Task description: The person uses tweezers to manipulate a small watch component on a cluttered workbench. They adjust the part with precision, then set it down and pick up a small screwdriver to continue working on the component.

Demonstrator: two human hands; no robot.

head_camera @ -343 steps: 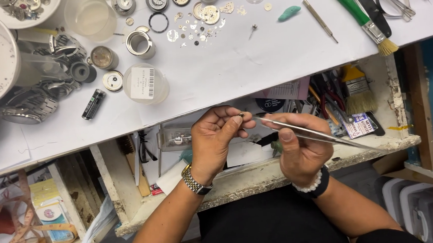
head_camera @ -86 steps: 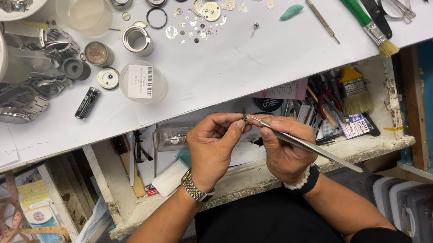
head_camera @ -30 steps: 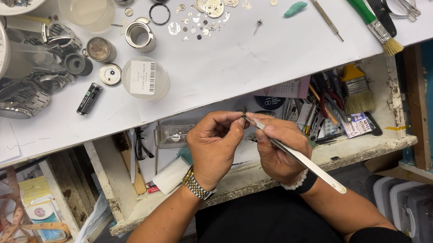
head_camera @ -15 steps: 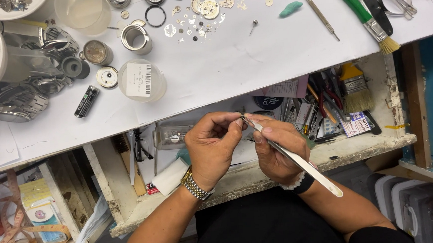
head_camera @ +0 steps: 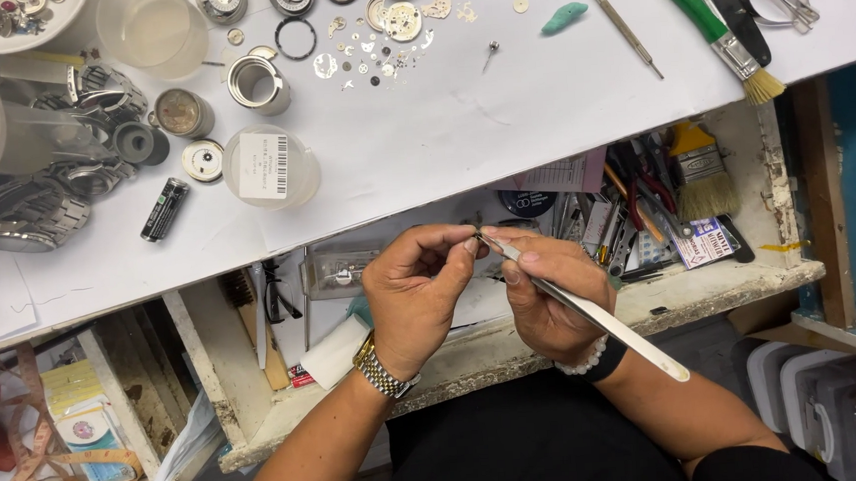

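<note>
The left hand [head_camera: 420, 295] pinches a tiny part [head_camera: 477, 233], too small to identify, between thumb and forefinger above the open drawer [head_camera: 737, 281]. The right hand [head_camera: 548, 297] grips metal tweezers [head_camera: 591, 310], whose tips meet the part at 11 o'clock from that hand. Loose watch parts [head_camera: 377, 50] lie at 12 o'clock on the white bench [head_camera: 500, 117].

A cluttered watch-repair table [head_camera: 461, 139] with an open drawer [head_camera: 747, 280] below it.

Small gears and plates [head_camera: 377, 55] lie scattered near the table's far edge, beside a metal ring case [head_camera: 258, 82] and a clear lidded tub [head_camera: 270, 167]. A black battery [head_camera: 165, 209] rests left of the tub. A green-handled brush [head_camera: 712, 30] lies at the right, a teal putty lump [head_camera: 565, 16] near it. The drawer holds tools and a yellow brush [head_camera: 702, 179].
</note>
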